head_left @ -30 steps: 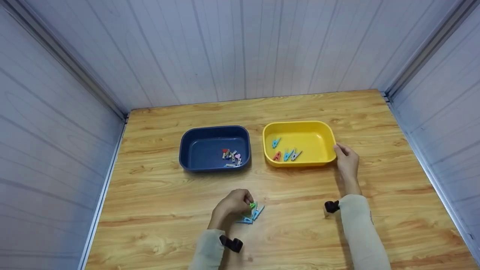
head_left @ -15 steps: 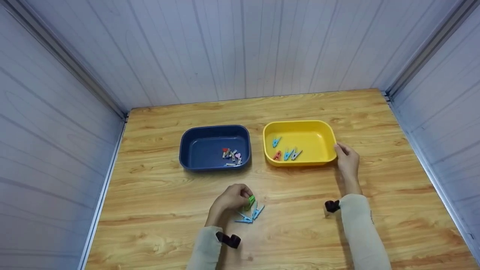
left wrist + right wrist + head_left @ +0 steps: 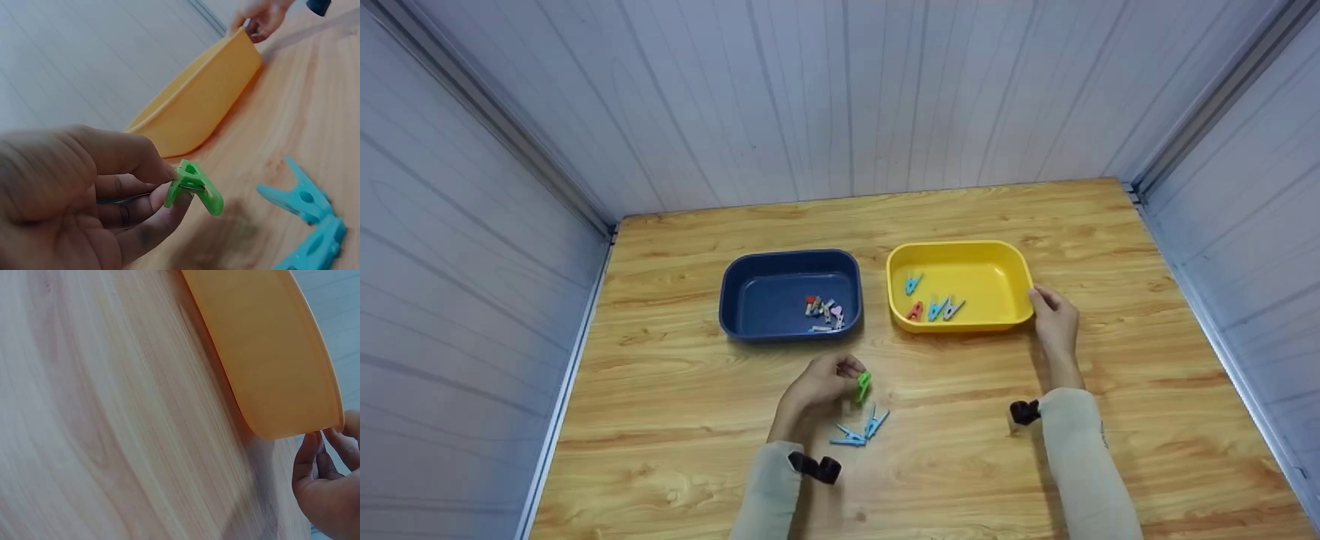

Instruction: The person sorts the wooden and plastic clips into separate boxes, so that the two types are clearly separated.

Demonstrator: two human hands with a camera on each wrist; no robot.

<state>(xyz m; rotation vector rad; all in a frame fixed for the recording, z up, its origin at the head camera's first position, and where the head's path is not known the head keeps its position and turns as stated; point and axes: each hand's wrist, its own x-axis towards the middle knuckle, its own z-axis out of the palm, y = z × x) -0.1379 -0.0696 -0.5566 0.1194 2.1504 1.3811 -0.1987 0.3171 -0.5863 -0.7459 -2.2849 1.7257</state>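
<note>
My left hand (image 3: 823, 384) pinches a green clothespin (image 3: 194, 185) between thumb and fingertips, raised off the tabletop. Just below it on the wood lie two light-blue clothespins (image 3: 875, 423), close together. At the right, my right hand (image 3: 1056, 322) grips the near right corner of the yellow plastic basin (image 3: 960, 327); the right wrist view has its thumb and fingers (image 3: 306, 458) at the rim. Inside that basin are a red clothespin (image 3: 915, 311), a greyish one (image 3: 952, 308) and two light-blue ones (image 3: 913, 283).
A dark blue basin (image 3: 727, 300) stands left of the yellow one, with several tiny wooden clips (image 3: 826, 311), some with red or pink tops, in its right part. White panel walls (image 3: 840, 97) border the wooden table (image 3: 675, 405) at the back and both sides.
The left hand has lifted the green clothespin from beside the blue ones and moved it away from the body, toward the basins. The right hand stays at the yellow basin.
</note>
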